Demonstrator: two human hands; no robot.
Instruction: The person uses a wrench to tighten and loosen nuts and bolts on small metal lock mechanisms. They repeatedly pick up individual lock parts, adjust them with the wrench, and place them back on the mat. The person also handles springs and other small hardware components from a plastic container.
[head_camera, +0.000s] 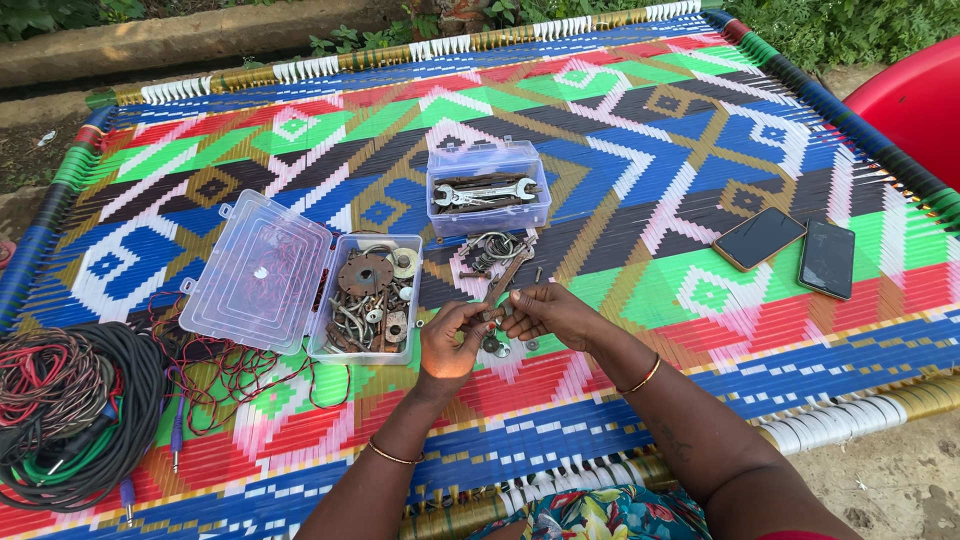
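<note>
Left hand (447, 345) and right hand (548, 312) together, grip closed on a rusty metal strip (503, 282) above washers (497, 346) on the woven cot (650, 170). Left of grip: open parts box (367, 298), cable coil (75, 410). Beyond: wrench box (487, 188). Far right: two phones (790, 248).

Open box (368, 298) blocks leftward — woven mat (640, 290) rightward lies bare.

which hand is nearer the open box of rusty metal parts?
Left. The left hand sits just right of the open box of rusty metal parts, almost at its edge. The right hand is farther right, beyond the left.
</note>
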